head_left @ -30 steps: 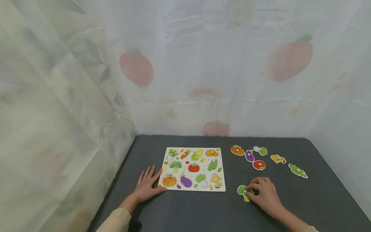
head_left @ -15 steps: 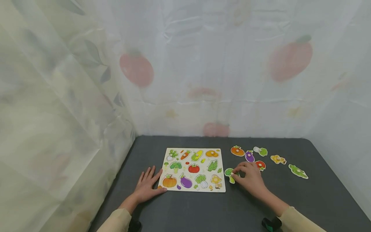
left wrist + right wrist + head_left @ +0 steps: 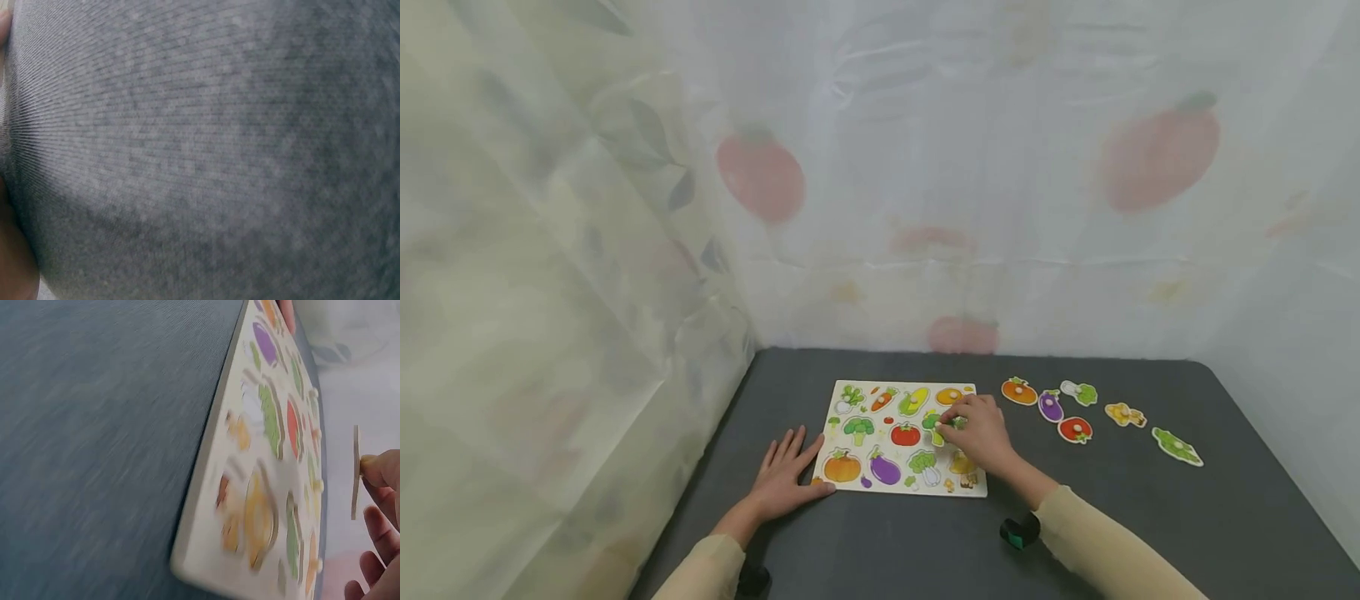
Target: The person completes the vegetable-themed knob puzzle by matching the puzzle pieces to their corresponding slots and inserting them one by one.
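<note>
Right hand (image 3: 979, 429) (pinching broccoli piece (image 3: 932, 427)) partly hides board (image 3: 880, 430) — six pieces (image 3: 1076, 432) alongside.

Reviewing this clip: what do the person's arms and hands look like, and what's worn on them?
The left hand and right hand are both ungloved. The left sleeve and right sleeve are plain pale cream. A small black device with a green patch sits by the right wrist; another dark device shows by the left. No cables are visible.
</note>
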`<act>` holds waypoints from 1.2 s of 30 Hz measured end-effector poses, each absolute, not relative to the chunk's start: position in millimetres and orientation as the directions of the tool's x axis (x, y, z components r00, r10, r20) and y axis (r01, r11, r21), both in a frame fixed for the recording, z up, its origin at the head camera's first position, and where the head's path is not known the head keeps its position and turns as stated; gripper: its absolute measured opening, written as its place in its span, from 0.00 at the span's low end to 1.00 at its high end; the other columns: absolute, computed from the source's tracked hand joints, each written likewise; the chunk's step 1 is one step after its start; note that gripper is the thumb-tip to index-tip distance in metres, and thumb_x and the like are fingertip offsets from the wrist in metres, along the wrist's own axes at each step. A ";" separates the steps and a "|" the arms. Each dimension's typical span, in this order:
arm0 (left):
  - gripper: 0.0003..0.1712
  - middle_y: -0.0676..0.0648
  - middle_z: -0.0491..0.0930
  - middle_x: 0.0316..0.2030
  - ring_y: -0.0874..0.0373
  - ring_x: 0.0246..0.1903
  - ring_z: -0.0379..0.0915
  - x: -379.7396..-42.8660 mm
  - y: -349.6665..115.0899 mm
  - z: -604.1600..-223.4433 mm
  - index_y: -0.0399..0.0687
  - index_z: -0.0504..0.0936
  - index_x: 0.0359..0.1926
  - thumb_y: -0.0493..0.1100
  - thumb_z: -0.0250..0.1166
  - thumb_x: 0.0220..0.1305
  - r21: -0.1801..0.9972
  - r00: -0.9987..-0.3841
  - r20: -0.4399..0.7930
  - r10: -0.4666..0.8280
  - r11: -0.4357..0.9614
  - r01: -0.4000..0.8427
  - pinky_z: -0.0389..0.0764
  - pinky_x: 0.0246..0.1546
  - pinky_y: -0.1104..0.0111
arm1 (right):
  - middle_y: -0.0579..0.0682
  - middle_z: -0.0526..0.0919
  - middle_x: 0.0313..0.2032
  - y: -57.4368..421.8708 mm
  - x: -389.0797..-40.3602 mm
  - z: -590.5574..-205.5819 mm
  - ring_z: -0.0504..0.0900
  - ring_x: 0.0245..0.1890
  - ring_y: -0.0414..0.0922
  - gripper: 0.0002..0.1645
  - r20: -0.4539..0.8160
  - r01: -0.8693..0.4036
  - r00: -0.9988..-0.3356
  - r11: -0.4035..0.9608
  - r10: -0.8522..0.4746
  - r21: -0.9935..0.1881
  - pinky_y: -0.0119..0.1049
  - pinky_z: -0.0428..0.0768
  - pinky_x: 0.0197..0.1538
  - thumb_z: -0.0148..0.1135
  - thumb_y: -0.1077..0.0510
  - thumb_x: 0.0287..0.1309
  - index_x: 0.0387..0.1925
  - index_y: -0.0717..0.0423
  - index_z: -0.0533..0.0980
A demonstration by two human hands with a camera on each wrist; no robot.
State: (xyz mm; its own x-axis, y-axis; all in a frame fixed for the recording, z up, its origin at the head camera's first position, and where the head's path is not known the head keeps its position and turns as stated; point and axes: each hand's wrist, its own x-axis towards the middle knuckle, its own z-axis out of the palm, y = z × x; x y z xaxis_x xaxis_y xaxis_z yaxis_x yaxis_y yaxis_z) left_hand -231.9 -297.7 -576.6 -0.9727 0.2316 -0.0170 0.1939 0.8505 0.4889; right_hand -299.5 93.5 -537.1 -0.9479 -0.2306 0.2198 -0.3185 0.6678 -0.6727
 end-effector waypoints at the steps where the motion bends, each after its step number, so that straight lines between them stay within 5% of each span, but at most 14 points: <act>1: 0.57 0.35 0.46 0.80 0.36 0.79 0.32 -232.3 -297.7 -576.3 0.56 0.58 0.81 0.74 0.66 0.58 0.488 -0.973 -0.020 0.230 0.851 0.192 0.31 0.73 0.39 | 0.45 0.82 0.47 88.1 -301.1 -537.6 0.69 0.58 0.54 0.03 0.214 -0.319 -0.948 0.665 -0.237 -0.675 0.59 0.66 0.61 0.75 0.47 0.58 0.31 0.38 0.87; 22: 0.58 0.35 0.46 0.80 0.36 0.79 0.33 -233.0 -295.9 -573.5 0.57 0.58 0.81 0.75 0.66 0.58 0.464 -0.975 -0.027 0.223 0.866 0.185 0.31 0.74 0.39 | 0.43 0.83 0.42 -6.9 -321.5 -551.1 0.74 0.50 0.51 0.05 0.228 -0.412 -0.909 0.676 -0.348 -0.611 0.52 0.72 0.52 0.73 0.47 0.58 0.32 0.41 0.90; 36: 0.60 0.41 0.42 0.81 0.41 0.80 0.29 -235.0 -297.5 -580.6 0.61 0.54 0.82 0.81 0.62 0.56 0.463 -0.977 -0.065 0.204 0.873 0.152 0.27 0.75 0.43 | 0.41 0.82 0.43 -39.5 -323.4 -556.3 0.72 0.51 0.48 0.05 0.204 -0.361 -0.932 0.730 -0.300 -0.580 0.49 0.71 0.53 0.74 0.46 0.59 0.33 0.40 0.89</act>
